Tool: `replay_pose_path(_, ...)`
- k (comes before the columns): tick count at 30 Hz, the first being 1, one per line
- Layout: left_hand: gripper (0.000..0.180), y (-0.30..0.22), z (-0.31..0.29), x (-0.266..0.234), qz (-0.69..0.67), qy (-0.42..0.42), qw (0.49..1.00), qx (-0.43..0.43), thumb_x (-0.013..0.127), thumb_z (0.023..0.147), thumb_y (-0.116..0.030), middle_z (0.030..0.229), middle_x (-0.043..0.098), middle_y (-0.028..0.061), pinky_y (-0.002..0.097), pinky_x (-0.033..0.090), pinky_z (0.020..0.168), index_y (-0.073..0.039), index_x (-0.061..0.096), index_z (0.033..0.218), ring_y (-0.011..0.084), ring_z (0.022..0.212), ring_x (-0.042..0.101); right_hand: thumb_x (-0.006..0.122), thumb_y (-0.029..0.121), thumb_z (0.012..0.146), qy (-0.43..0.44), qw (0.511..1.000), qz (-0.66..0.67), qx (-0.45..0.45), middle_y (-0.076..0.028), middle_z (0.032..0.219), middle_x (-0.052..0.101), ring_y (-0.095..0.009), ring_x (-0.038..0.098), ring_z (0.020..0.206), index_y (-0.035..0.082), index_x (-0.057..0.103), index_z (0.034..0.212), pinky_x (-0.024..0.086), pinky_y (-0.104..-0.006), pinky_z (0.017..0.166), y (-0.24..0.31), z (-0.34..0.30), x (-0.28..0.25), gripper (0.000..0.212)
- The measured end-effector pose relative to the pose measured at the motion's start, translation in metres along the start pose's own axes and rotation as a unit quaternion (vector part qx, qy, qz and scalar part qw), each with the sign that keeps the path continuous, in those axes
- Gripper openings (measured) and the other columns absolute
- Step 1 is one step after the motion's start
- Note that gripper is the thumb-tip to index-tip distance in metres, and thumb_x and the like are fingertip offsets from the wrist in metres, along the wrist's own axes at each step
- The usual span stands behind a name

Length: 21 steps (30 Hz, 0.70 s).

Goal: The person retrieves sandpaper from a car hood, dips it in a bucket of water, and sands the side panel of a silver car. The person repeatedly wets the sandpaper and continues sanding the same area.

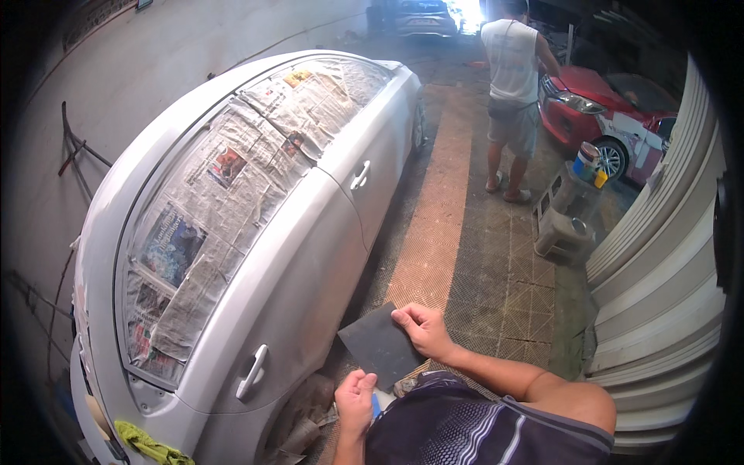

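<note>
A dark grey sheet of sandpaper (377, 341) is held up in front of my body, beside the rear part of a white car. My right hand (425, 331) pinches its upper right edge between thumb and fingers. Lower down, my left hand (356, 397) is closed at the sheet's bottom edge, its thumb against the paper; the fingertips are hidden. The white car (302, 256) stands to the left, its side windows covered with taped newspaper (232, 163). The rear door handle (253, 372) is nearest my left hand.
A yellow-green cloth (151, 443) hangs on the car's rear. Ahead, another person (511, 85) stands by a red car (577, 105). Grey plastic stools (564, 225) with a paint can (587, 157) stand right, near a corrugated panel (659, 287). The floor has patterned tiles (430, 232).
</note>
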State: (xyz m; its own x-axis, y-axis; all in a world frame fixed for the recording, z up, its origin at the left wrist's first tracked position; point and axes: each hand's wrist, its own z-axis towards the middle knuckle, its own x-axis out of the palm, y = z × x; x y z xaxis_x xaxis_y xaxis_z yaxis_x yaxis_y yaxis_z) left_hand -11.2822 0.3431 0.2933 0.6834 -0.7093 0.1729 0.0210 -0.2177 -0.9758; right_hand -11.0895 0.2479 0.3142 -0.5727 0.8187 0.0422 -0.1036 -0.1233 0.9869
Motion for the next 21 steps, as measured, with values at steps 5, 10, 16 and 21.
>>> replay_pose_path(5, 0.014, -0.005, 0.006, 0.009, -0.019, 0.062, 0.997, -0.049, 0.066, 0.101, -0.014, 0.084, 0.064, -0.0038, 0.0185, 0.041, 0.064, -0.001, 0.064, 0.098, 0.0027, 0.073, 0.053, 0.065, 0.025, 0.102, -0.07, 0.997, 0.005, -0.036, 0.001, 0.072, 0.064, -0.004, 0.055, 0.066, 0.0, 0.07, 0.093, 0.046, -0.025, 0.058, -0.014, -0.002, -0.005, 0.027)
replay_pose_path(10, 0.023, -0.021, 0.011, -0.007, 0.067, 0.088, 0.994, -0.021, 0.062, 0.104, -0.017, 0.082, 0.061, -0.004, 0.0192, 0.043, 0.063, -0.005, 0.057, 0.085, 0.0043, 0.072, 0.055, 0.065, 0.025, 0.103, -0.111, 0.993, 0.044, 0.024, 0.002, 0.073, 0.064, -0.004, 0.054, 0.067, 0.0, 0.069, 0.092, 0.045, -0.0242, 0.059, -0.017, -0.024, 0.01, 0.028)
replay_pose_path(16, 0.036, -0.034, 0.016, -0.051, 0.102, 0.066, 0.991, 0.061, 0.062, 0.104, -0.021, 0.074, 0.049, -0.0096, 0.0213, 0.03, 0.056, -0.007, 0.053, 0.072, 0.002, 0.067, 0.039, 0.065, 0.025, 0.103, -0.073, 0.997, 0.01, 0.008, 0.002, 0.072, 0.063, -0.003, 0.052, 0.067, 0.0, 0.068, 0.091, 0.045, -0.0239, 0.059, -0.021, -0.066, 0.053, 0.028)
replay_pose_path(21, 0.038, -0.048, 0.016, -0.084, 0.07, 0.027, 0.996, 0.051, 0.061, 0.104, -0.022, 0.069, 0.043, -0.0089, 0.0241, 0.028, 0.056, -0.003, 0.055, 0.072, 0.0034, 0.065, 0.035, 0.066, 0.024, 0.101, -0.036, 0.999, -0.02, -0.019, 0.001, 0.072, 0.063, -0.004, 0.054, 0.067, 0.0, 0.068, 0.092, 0.046, -0.0248, 0.06, -0.001, -0.081, 0.08, 0.026)
